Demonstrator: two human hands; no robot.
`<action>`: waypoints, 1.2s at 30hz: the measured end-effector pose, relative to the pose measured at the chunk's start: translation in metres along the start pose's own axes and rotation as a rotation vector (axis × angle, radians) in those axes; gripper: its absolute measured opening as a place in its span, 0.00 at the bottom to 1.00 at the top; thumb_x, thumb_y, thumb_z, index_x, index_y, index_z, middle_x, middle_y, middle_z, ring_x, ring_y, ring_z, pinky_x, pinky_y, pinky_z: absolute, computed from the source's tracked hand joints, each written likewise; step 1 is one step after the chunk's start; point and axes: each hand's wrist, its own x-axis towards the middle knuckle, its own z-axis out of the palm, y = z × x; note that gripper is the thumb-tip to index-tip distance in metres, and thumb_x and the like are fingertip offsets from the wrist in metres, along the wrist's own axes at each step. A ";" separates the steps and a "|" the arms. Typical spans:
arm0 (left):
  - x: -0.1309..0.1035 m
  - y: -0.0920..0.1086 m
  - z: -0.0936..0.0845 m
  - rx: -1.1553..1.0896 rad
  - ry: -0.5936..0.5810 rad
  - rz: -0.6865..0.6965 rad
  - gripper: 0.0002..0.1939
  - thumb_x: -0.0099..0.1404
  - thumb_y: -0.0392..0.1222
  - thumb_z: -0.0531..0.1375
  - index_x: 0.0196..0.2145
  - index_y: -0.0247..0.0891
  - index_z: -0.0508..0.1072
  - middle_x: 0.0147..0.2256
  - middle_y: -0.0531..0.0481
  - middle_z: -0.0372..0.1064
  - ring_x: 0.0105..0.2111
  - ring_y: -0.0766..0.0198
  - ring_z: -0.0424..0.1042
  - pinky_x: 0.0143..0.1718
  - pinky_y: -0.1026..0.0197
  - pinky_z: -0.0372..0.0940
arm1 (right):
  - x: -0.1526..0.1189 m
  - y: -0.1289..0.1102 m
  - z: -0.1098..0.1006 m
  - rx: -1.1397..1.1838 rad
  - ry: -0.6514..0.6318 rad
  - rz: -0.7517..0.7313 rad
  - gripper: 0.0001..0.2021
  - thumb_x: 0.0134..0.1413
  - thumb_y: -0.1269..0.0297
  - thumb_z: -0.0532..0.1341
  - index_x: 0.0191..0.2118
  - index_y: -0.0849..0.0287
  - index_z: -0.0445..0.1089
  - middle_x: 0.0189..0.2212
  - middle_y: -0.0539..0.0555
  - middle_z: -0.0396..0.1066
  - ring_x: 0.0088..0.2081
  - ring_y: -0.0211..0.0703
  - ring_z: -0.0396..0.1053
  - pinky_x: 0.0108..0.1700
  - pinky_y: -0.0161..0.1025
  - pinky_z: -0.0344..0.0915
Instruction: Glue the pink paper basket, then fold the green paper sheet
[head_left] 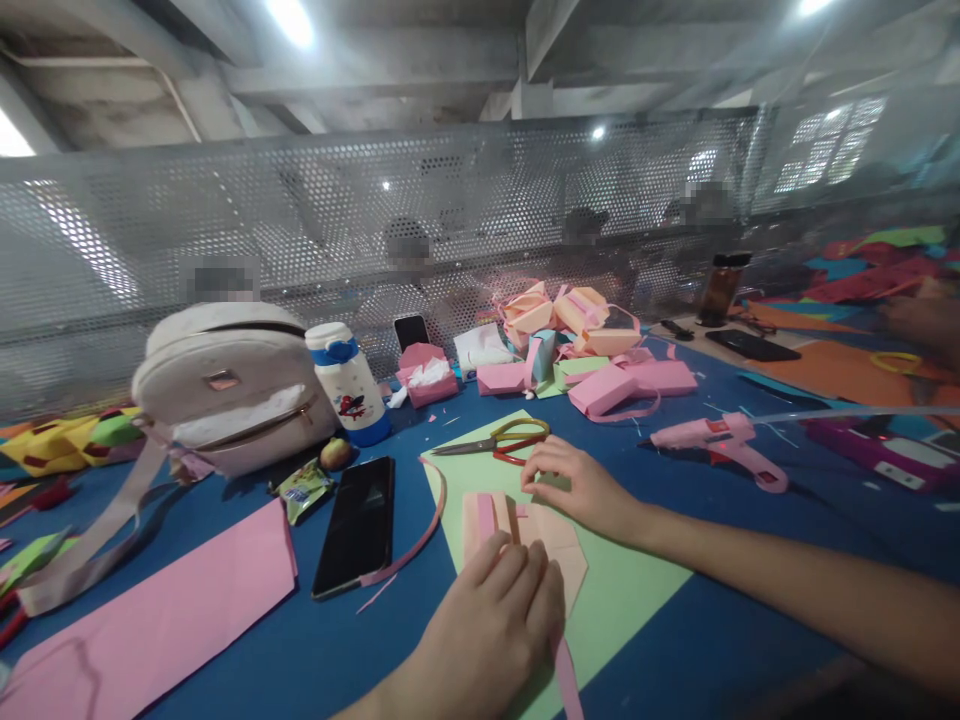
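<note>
My left hand (499,615) has its fingers curled over a folded peach paper piece (480,520) with a pink strip across it, pressing on it. The fingertips' undersides are hidden. A pink paper strip (568,680) trails out below that hand. My right hand (581,485) rests just beyond the peach piece, fingers loosely bent with a gap at the thumb. Its fingertips are beside the handles of the scissors (480,446), which have yellow and red grips. Under all of these lies a light green paper sheet (630,590).
Left are a black phone (354,530), pink sheet (172,600), backpack (225,380) and bottle (349,385). A pink glue gun (724,440) lies right. Folded paper pieces (592,330) pile up behind, before a perforated metal screen (465,190). Another person's blurred hand (926,320) is far right.
</note>
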 end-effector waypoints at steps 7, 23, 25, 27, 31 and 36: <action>0.002 -0.001 -0.002 -0.001 -0.015 -0.012 0.14 0.71 0.35 0.53 0.52 0.29 0.70 0.48 0.40 0.73 0.46 0.54 0.71 0.54 0.49 0.59 | -0.001 0.000 0.001 -0.015 -0.030 0.000 0.08 0.64 0.69 0.59 0.31 0.57 0.68 0.33 0.51 0.70 0.39 0.45 0.63 0.46 0.44 0.60; 0.004 -0.022 -0.022 -0.371 0.156 -0.206 0.32 0.70 0.63 0.51 0.64 0.41 0.60 0.61 0.42 0.61 0.60 0.50 0.60 0.65 0.44 0.44 | -0.001 0.005 0.002 0.028 -0.029 0.047 0.04 0.63 0.68 0.60 0.34 0.56 0.67 0.34 0.50 0.70 0.39 0.44 0.64 0.43 0.40 0.59; 0.001 -0.030 -0.022 -0.504 0.195 -0.320 0.38 0.67 0.68 0.53 0.65 0.41 0.56 0.61 0.37 0.60 0.61 0.48 0.59 0.62 0.42 0.52 | -0.001 0.006 0.002 0.041 -0.025 0.057 0.05 0.64 0.67 0.58 0.35 0.56 0.67 0.34 0.50 0.70 0.38 0.44 0.64 0.42 0.40 0.59; -0.006 -0.035 -0.016 -0.601 0.236 -0.415 0.45 0.61 0.70 0.57 0.67 0.42 0.52 0.62 0.34 0.57 0.62 0.44 0.58 0.60 0.41 0.57 | -0.001 0.007 0.001 0.054 -0.023 0.071 0.05 0.65 0.67 0.57 0.35 0.56 0.67 0.34 0.50 0.70 0.37 0.43 0.63 0.41 0.39 0.59; -0.025 -0.037 0.001 -0.695 0.163 -0.532 0.65 0.48 0.58 0.74 0.70 0.41 0.39 0.66 0.29 0.47 0.65 0.36 0.52 0.60 0.35 0.57 | 0.001 0.006 0.000 0.077 -0.024 0.096 0.06 0.65 0.66 0.56 0.34 0.56 0.67 0.33 0.50 0.70 0.37 0.44 0.63 0.40 0.38 0.58; -0.039 -0.036 0.009 -0.779 0.059 -0.587 0.72 0.44 0.41 0.77 0.71 0.40 0.31 0.65 0.29 0.50 0.64 0.37 0.56 0.57 0.38 0.63 | 0.000 0.004 -0.001 0.123 -0.026 0.123 0.07 0.65 0.65 0.56 0.34 0.56 0.65 0.32 0.50 0.68 0.36 0.43 0.62 0.39 0.38 0.56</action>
